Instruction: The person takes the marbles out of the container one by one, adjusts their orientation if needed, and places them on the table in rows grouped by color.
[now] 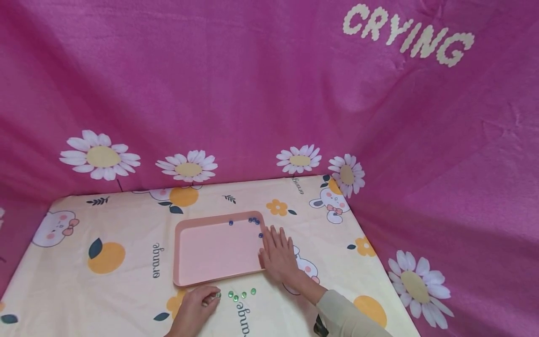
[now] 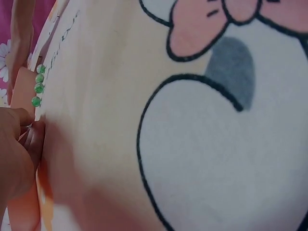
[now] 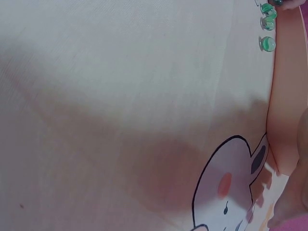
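A pink tray [image 1: 219, 248] lies on the table, with several dark blue marbles [image 1: 230, 223] along its far side and right end. My right hand [image 1: 280, 257], fingers straight, rests against the tray's right end. In front of the near rim, my left hand [image 1: 197, 306] pinches a green marble [image 1: 218, 295] between thumb and fingertips. Several more green marbles [image 1: 244, 295] lie loosely grouped on the cloth just right of it. The left wrist view shows these green marbles [image 2: 39, 88] beyond the left hand's [image 2: 19, 149] fingertips. Only part of the right hand [image 3: 293, 187] appears in the right wrist view.
A cream tablecloth [image 1: 130, 299] printed with oranges, rabbits and flowers covers the table. Magenta curtains [image 1: 236, 93] with daisies hang behind the table and along its right side.
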A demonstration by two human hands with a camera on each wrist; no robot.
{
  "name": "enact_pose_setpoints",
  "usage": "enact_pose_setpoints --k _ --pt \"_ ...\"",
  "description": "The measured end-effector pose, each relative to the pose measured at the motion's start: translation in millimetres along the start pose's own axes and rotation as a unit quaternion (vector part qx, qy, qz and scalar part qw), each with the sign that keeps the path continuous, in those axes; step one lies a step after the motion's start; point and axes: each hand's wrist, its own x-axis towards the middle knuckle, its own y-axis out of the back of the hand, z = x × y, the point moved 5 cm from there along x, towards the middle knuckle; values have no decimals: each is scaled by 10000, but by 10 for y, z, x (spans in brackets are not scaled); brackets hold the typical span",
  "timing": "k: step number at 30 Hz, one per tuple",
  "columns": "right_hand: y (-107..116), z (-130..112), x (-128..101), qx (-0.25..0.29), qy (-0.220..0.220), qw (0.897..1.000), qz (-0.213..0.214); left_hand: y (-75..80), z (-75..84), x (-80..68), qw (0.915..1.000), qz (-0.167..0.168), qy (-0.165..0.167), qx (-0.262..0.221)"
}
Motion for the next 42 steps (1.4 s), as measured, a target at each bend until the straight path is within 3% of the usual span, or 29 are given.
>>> enact_pose_setpoints --k 14,30,42 --pt "-15 13 -5 -36 -5 10000 -43 -40 -11 4 9991 233 7 351" --pt "-9 16 -4 -114 163 9997 166 -33 23 15 9984 115 -61 550" --pt "-10 18 4 -82 97 9999 67 -38 42 11 9984 135 -7 544"
